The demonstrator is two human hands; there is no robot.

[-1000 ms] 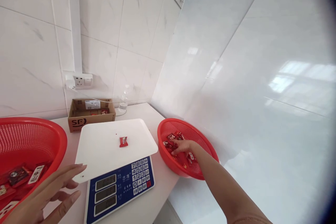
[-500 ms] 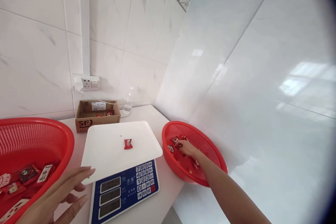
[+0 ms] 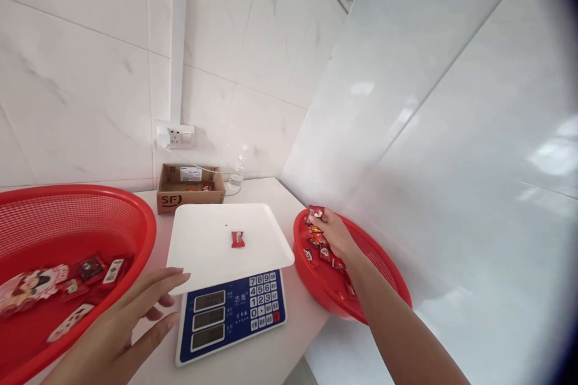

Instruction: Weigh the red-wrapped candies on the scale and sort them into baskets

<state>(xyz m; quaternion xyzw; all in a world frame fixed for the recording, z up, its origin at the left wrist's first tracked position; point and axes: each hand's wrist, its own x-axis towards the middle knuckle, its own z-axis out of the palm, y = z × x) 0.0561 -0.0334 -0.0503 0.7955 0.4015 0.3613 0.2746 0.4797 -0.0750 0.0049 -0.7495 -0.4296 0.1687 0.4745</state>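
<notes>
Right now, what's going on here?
A person's right hand holds at least one red packet at the right basket, which has more inside. Another packet lies alone on the scale's white tray. The left hand, open, is by the tray's near edge; contact is unclear.

Lots of red, some white and blue.
The eight o'clock basket [image 3: 67, 213] and the five o'clock basket [image 3: 378, 257] are red with tiny holes. At seven o'clock, the tray [image 3: 203, 240] is white and the number pad [image 3: 241, 307] blue, with mostly white buttons [image 3: 261, 298]. The candy [image 3: 237, 239] there is red and white. The box [image 3: 198, 197] at nine o'clock is brown with black letters [image 3: 171, 200].
</notes>
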